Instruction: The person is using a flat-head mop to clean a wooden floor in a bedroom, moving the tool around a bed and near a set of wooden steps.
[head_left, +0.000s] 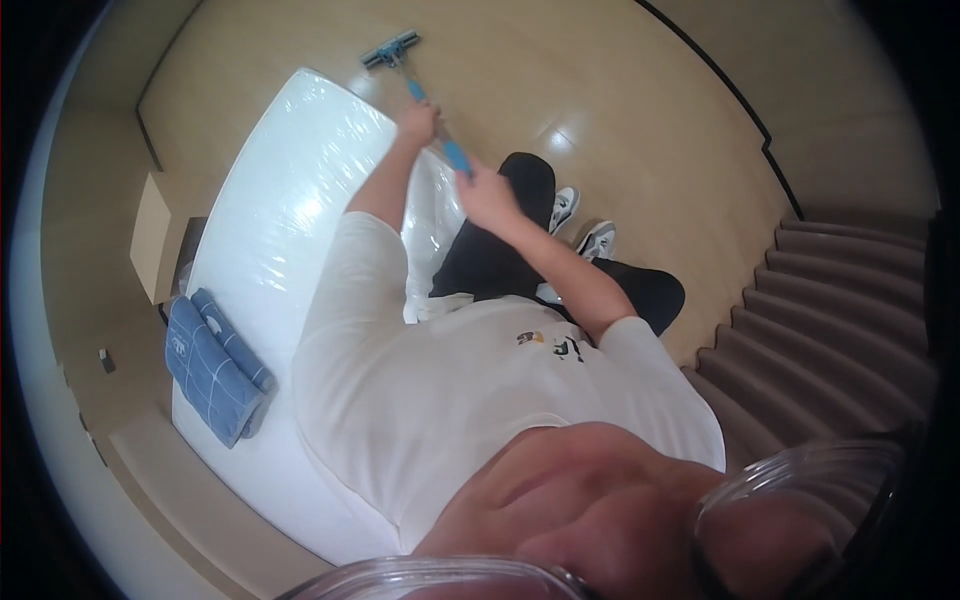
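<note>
Both hands are on the mop. Left hand is clenched round the blue handle higher toward the head; right hand is clenched round it lower down, at the blue grip section. Fingers are mostly hidden behind the knuckles, so I can't tell the exact finger wrap.

The mop runs from the hands up and away to its flat head, which sits on the light wood floor just past the far corner of the mattress. The shaft between the two hands is partly covered by the left hand. Whether the head is pressed flat or tilted is hard to make out at this size.

The mattress is white and wrapped in shiny plastic; glare washes out its surface. Its near end is cut off behind the white T-shirt. A folded blue checked cloth lies on the mattress near its left edge.

Dark trousers and two white sneakers are visible below the right hand, one leg partly hidden by the forearm. Carpeted stairs are on the right, bent by the lens. The bottom of the frame is blocked by the person's chin and glasses rims.
</note>
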